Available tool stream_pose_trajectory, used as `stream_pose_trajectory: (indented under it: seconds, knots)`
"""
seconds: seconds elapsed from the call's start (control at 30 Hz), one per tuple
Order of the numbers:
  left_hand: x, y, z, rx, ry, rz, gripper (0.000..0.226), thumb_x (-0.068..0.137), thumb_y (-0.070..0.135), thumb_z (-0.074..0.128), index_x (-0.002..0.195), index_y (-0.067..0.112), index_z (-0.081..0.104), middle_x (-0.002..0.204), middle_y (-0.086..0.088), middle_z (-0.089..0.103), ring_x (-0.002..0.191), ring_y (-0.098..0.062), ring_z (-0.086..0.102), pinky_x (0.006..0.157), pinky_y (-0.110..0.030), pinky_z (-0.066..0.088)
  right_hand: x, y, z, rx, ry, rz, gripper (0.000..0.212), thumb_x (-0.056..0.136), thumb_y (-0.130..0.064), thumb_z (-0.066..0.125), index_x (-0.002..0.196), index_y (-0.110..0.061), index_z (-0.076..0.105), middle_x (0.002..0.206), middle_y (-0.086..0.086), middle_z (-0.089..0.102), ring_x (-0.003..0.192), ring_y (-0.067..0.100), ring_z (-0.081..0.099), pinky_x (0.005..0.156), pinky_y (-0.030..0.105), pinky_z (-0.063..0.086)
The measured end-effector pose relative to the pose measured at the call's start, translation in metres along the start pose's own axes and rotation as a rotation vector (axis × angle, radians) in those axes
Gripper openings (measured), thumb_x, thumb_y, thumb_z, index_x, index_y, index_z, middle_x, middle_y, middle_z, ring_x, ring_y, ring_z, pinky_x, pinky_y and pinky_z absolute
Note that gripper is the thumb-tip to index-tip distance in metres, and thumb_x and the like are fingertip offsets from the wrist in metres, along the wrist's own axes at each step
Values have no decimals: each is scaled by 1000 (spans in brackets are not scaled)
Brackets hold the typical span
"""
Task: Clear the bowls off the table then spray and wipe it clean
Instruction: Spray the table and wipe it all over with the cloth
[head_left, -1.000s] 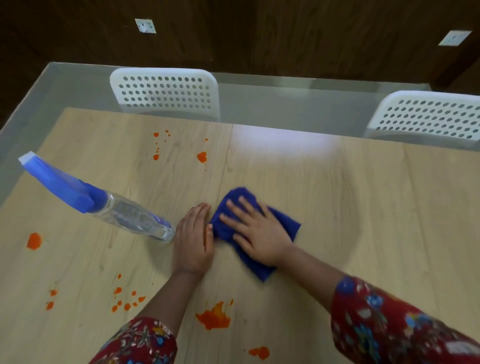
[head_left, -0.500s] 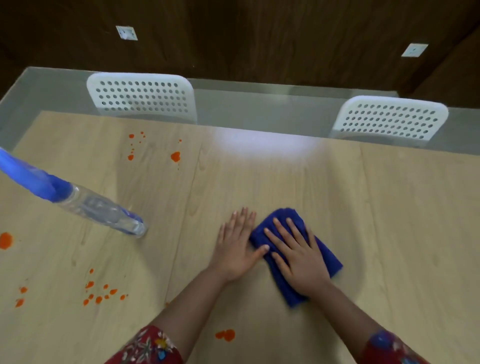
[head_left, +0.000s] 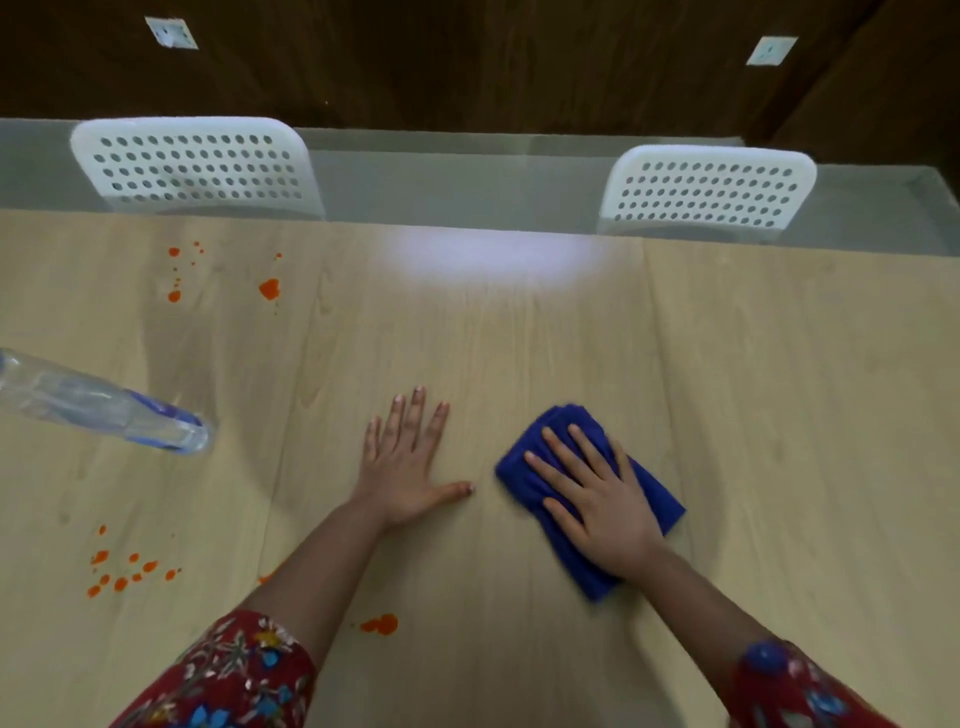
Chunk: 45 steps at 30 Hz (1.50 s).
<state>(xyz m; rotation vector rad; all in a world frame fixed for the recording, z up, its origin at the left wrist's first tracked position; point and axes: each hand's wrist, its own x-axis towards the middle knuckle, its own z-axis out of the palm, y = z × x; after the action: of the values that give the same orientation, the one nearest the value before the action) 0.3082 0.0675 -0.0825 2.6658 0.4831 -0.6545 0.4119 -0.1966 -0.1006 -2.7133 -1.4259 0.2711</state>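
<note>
Wiping looks about half done, and no bowls show on the desk (head_left: 779, 415); by the near edge an orange splash (head_left: 382, 623) and a cluster of drops (head_left: 122, 571) toward the left edge await wiping; the left grip (head_left: 402, 467) lies flat on bare wood, fingers apart, holding nothing; the right grip (head_left: 597, 504) presses a folded blue cloth (head_left: 665, 506) down near the middle, fingers straight; a spray bottle (head_left: 104, 410) lies at the left edge, its head cut off; more orange spots (head_left: 269, 288) dot the far left corner; glare hides part of the far edge.
</note>
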Motion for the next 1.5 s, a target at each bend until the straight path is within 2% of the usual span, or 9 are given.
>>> stream_pose_trajectory:
  seconds: [0.07, 0.13, 0.27, 0.5, 0.7, 0.93, 1.23, 1.4, 1.5]
  knots:
    - [0, 1, -3, -15, -47, 8, 113, 66, 91, 33, 140, 38, -33, 145, 4, -48, 137, -19, -39, 111, -42, -21, -17, 29, -2, 3, 32, 27, 54, 99, -50, 27, 151, -45, 15, 162, -12, 9, 150, 16, 5, 117, 48, 10]
    - [-1, 1, -5, -23, -68, 9, 114, 69, 88, 40, 142, 38, -31, 145, 4, -48, 137, -19, -39, 112, -44, -21, 1, 62, -8, -21, 60, 251, 54, 97, -51, 24, 150, -43, 17, 161, -10, 14, 149, 18, 11, 115, 52, 19]
    - [-1, -1, -6, -33, -64, 12, 117, 52, 96, 21, 139, 42, -34, 143, 7, -50, 134, -18, -43, 110, -43, -22, 73, 97, -28, 53, 68, 564, 60, 93, -54, 14, 151, -41, 19, 162, -8, 14, 149, 22, 11, 115, 54, 11]
    - [-1, 1, -5, -49, -48, 6, 112, 70, 85, 43, 145, 39, -26, 147, 6, -45, 136, -16, -39, 112, -42, -20, 1, 34, -7, 29, 15, 264, 57, 97, -52, 24, 153, -41, 14, 163, -8, 6, 150, 22, 5, 116, 53, 11]
    - [-2, 3, -3, -45, -7, 0, 108, 75, 77, 48, 147, 37, -23, 150, 5, -40, 141, -19, -33, 113, -44, -18, -141, -19, 14, 50, 7, 287, 55, 99, -52, 27, 152, -39, 18, 162, -10, 9, 150, 21, 5, 116, 52, 14]
    - [-4, -1, -3, -76, -27, 30, 107, 76, 77, 47, 148, 36, -22, 152, 3, -38, 141, -20, -32, 114, -46, -15, -7, 29, -5, 88, 84, 649, 56, 97, -54, 20, 151, -40, 20, 162, -8, 15, 149, 20, 10, 116, 53, 10]
    - [-75, 11, 15, 56, 45, 189, 101, 79, 72, 52, 148, 41, -14, 154, 11, -30, 147, -14, -15, 118, -42, -5, -188, -56, 32, 29, 98, 765, 56, 98, -51, 24, 152, -34, 24, 162, -5, 11, 150, 22, 7, 115, 57, 16]
    - [-116, 4, 33, 152, -17, 182, 116, 71, 76, 57, 147, 38, -21, 151, 9, -35, 146, -16, -19, 119, -43, -5, -132, -64, 27, 56, 96, 963, 58, 95, -56, 21, 151, -41, 19, 162, -6, 14, 147, 42, 4, 106, 70, 13]
    - [-121, -4, 31, 168, -13, 146, 125, 64, 77, 62, 148, 37, -22, 154, 7, -34, 147, -19, -17, 119, -44, -2, -74, -80, 24, 78, 86, 879, 60, 94, -54, 15, 152, -40, 10, 163, -8, 5, 148, 38, 0, 110, 65, 10]
